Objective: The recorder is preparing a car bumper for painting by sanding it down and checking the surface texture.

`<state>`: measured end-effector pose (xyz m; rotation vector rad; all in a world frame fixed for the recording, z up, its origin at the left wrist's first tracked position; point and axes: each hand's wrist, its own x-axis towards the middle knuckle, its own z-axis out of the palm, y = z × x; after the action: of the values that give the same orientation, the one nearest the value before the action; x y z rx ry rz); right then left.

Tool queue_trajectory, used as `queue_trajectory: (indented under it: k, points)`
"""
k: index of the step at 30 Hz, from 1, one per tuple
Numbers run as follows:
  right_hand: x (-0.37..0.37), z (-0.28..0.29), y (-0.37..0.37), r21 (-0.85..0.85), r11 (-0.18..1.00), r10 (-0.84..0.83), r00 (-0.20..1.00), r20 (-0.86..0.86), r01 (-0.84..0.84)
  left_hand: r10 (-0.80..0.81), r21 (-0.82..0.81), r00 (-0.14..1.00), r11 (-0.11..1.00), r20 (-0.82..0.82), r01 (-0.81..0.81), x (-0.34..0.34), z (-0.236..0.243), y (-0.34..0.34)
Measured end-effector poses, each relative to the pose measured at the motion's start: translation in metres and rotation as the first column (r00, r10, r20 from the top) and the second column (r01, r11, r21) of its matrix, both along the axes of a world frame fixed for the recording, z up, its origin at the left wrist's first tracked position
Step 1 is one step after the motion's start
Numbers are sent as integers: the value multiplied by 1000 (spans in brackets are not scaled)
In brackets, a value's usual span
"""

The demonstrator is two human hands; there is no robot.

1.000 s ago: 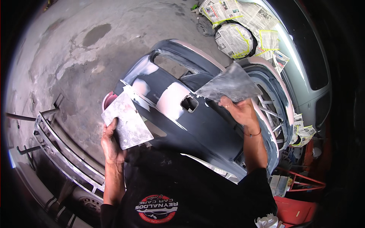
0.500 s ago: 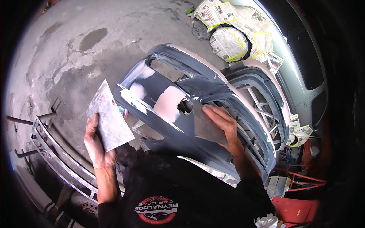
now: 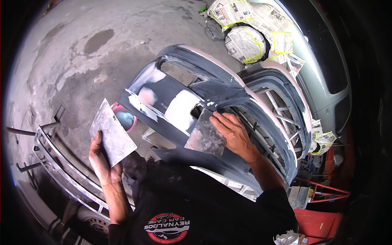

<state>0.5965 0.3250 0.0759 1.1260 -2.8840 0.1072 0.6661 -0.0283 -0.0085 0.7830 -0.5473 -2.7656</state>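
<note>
Plenty of bare concrete floor [image 3: 73,53] off to the left. Left hand [image 3: 100,161] is up off the work, fingers gripping a flat metal plate [image 3: 112,132] by its lower edge. Right hand [image 3: 234,132] has its fingers spread flat, pressing a spreader blade [image 3: 205,136] onto the dark bumper [image 3: 212,98], just below the small cutout. Masked car [image 3: 294,45] crowds the right side.

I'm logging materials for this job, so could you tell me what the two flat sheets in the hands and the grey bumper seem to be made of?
Sheet in the left hand and sheet under the right hand: thin, stiff plates, probably metal, dull grey and smeared with pale residue. Bumper: apparently moulded plastic, matt dark grey with whitish filler-like patches and curved, thin-walled openings.
</note>
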Motion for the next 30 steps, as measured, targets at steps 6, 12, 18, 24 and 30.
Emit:
queue_trajectory:
  k: [6,12,18,24,30]
  points:
    - [-1,-6,4,-30,998,-47,999,25,48,-24,3,999,1000,-23,24,-4,2,1]
    - [-8,-11,1,-47,999,-27,999,18,28,-55,8,997,998,-52,56,-5,10,6]
    - [-16,-18,-2,-48,999,7,1000,-14,-7,-34,25,999,999,-34,35,-3,10,2]
    - [-19,-18,3,-68,998,9,1000,-16,-10,-15,11,1000,1000,-13,15,-4,6,1]
    - [2,5,0,-81,993,82,996,-27,-84,-61,26,998,998,-17,61,-8,12,8]
